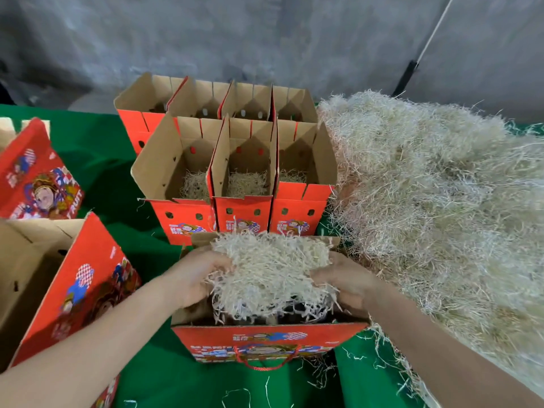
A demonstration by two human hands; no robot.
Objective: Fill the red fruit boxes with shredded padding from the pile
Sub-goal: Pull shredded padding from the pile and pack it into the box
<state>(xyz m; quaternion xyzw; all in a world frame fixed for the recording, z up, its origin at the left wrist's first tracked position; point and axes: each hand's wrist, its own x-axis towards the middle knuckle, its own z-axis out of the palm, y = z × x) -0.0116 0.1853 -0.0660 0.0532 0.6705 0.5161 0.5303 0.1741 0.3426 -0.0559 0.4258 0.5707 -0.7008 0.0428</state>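
— Green cloth (103,160) is covering the tabletop, and a grey wall (235,33) is rising behind it. Where is the padding lying?
— The pile (426,187) is sprawling over the right side, pressing against the boxes beside it. A clump (270,269) is hanging over the open near box (265,340), its lower strands dangling inside.
— How are the hands holding it?
— The left grip (194,275) is clutching the clump's left edge, fingers curled into the shreds. The right grip (347,281) is clasping the right edge likewise.
— And the others?
— Three open boxes (241,213) just behind are each carrying a thin layer of shreds. The back row (141,119) is standing open; I cannot tell its contents. A near-left box (85,287) and a far-left box (32,178) are sitting tilted. Loose strands (235,396) are littering the cloth.
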